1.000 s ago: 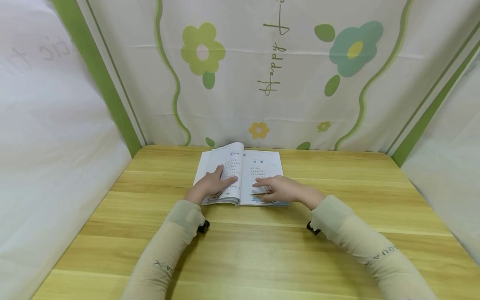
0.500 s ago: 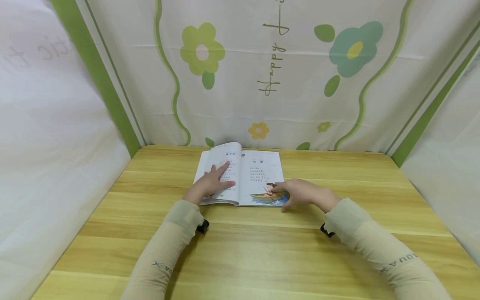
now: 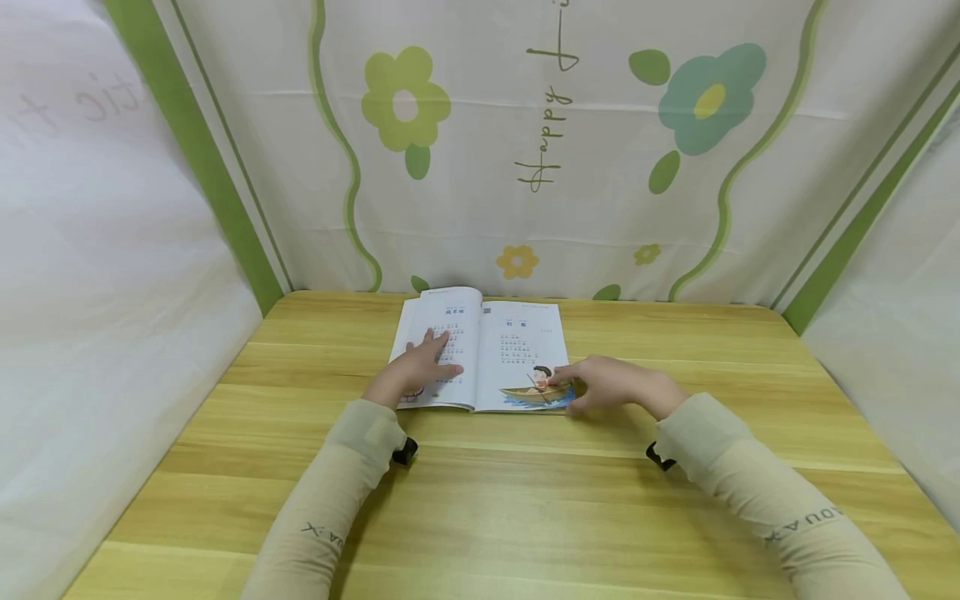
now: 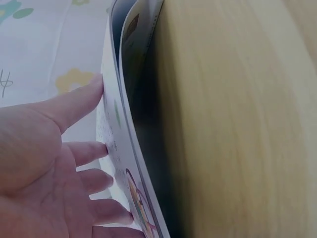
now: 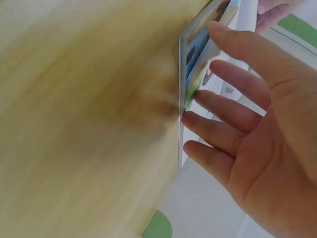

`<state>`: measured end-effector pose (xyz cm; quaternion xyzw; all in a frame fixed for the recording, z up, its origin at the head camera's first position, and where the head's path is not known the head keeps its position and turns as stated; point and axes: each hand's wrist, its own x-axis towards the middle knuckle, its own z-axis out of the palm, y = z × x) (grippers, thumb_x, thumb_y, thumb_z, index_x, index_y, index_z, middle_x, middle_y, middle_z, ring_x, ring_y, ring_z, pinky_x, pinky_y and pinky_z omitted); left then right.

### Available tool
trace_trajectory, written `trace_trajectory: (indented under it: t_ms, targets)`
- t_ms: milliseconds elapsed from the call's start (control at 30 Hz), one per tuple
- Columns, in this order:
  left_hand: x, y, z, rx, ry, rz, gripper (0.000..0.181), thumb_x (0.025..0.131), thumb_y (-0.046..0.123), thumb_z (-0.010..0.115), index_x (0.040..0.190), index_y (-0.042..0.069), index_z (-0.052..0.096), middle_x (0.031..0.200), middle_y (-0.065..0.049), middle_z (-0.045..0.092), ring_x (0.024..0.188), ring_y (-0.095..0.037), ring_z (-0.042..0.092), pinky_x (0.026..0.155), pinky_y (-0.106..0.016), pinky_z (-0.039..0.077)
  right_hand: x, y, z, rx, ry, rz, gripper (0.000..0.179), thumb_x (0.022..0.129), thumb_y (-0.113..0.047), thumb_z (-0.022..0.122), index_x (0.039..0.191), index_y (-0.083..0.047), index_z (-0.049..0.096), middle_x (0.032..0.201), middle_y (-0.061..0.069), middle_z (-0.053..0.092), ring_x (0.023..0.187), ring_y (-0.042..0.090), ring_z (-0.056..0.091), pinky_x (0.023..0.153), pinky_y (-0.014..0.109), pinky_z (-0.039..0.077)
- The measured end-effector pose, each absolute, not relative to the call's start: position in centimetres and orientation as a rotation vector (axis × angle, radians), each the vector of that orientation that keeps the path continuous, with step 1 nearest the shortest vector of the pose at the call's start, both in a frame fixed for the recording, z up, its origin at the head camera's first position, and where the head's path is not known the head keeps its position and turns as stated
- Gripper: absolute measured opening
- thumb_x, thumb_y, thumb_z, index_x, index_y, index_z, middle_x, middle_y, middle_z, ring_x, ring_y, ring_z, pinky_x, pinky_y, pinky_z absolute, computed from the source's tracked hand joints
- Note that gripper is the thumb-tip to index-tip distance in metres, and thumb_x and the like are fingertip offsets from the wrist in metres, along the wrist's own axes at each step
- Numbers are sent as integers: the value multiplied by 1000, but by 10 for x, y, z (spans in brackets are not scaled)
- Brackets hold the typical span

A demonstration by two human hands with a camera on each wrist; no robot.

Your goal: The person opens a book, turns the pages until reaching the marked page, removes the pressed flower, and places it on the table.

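An open picture book [image 3: 495, 354] lies on the wooden table, its right page printed with text above a drawing of a figure in a boat. My left hand [image 3: 412, 372] rests on the left page with fingers spread; in the left wrist view its straight fingertips [image 4: 101, 179] press the paper. The left page bows upward toward the spine. My right hand [image 3: 611, 385] is at the lower right corner of the right page, thumb near the bottom edge. The right wrist view shows this hand's fingers [image 5: 230, 109] apart and gently bent along the page's outer edge.
The yellowish wooden table [image 3: 510, 508] extends in front of the book and to both sides. A white curtain [image 3: 480, 150] with printed flowers hangs right behind the book, and plain white fabric walls [image 3: 97, 317] stand left and right.
My right hand has moved right, from over the boat drawing to the page's outer corner. The left hand has shifted slightly left, and the raised left page lies flatter.
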<state>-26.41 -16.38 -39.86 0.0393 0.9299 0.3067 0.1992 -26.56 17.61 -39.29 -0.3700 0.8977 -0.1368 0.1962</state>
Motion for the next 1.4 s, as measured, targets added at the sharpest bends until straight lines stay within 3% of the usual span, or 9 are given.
trace_trajectory:
  t_ms: [100, 267, 500, 600, 767, 967, 1200, 1300, 1400]
  targets:
    - [-265, -163, -398, 120, 2599, 852, 83, 103, 42, 62, 165, 14, 16, 170, -18, -3, 150, -54, -8, 117, -70, 4, -267, 177, -393, -1084, 2512, -401, 38, 95, -22, 75, 131, -8, 71, 145, 20, 56, 127, 37, 58, 106, 51, 46]
    - [-265, -162, -398, 116, 2593, 851, 83, 103, 41, 62, 165, 12, 15, 170, -16, -3, 152, -49, -7, 119, -67, 5, -266, 178, -391, -1116, 2533, -430, 24, 96, -12, 71, 118, -6, 76, 140, 21, 59, 80, 20, 61, 82, 36, 50]
    - [-266, -161, -398, 147, 2569, 859, 84, 104, 39, 60, 165, 7, 12, 171, -11, -2, 155, -40, -4, 122, -58, 7, -266, 178, -390, -1167, 2651, -497, 9, 97, -6, 70, 96, -8, 79, 132, 20, 65, 101, 30, 73, 85, 38, 58]
    - [-267, -161, -397, 148, 2569, 848, 83, 104, 39, 59, 165, 7, 12, 171, -12, -1, 155, -40, -3, 123, -57, 8, -267, 177, -390, -1153, 2704, -538, 8, 96, -9, 72, 91, -10, 79, 129, 19, 67, 84, 19, 73, 77, 34, 58]
    - [-267, -161, -397, 147, 2566, 845, 83, 104, 40, 59, 165, 8, 12, 171, -11, -1, 155, -40, -3, 123, -57, 8, -267, 173, -389, -1115, 2858, -600, 12, 96, -20, 74, 98, -9, 79, 113, 20, 74, 53, 4, 46, 68, 35, 54]
    - [-265, -161, -396, 156, 2568, 845, 83, 104, 40, 58, 165, 6, 12, 171, -13, 0, 155, -41, -1, 122, -58, 9, -266, 165, -386, -928, 2957, -609, 44, 101, -37, 66, 127, -2, 70, 85, 16, 72, 57, 13, 49, 76, 47, 55]
    - [-266, -162, -398, 192, 2577, 830, 84, 105, 42, 57, 164, 4, 11, 171, -16, 1, 154, -43, 1, 123, -56, 11, -266, 155, -382, -846, 2911, -759, 63, 102, -41, 64, 148, -1, 52, 149, 25, 49, 47, 11, 31, 79, 46, 51]
    - [-267, -163, -399, 201, 2579, 827, 85, 105, 43, 56, 164, 4, 11, 170, -16, 1, 154, -43, 2, 123, -56, 11, -265, 150, -379, -822, 2883, -869, 68, 102, -41, 63, 154, -2, 45, 157, 23, 39, 63, 23, 62, 94, 49, 50]
    - [-267, -164, -401, 207, 2578, 827, 85, 105, 43, 56, 164, 4, 11, 170, -16, 1, 154, -43, 2, 123, -55, 11, -265, 143, -379, -798, 2825, -1055, 70, 102, -38, 65, 157, -1, 39, 161, 23, 29, 123, 39, 61, 109, 52, 42]
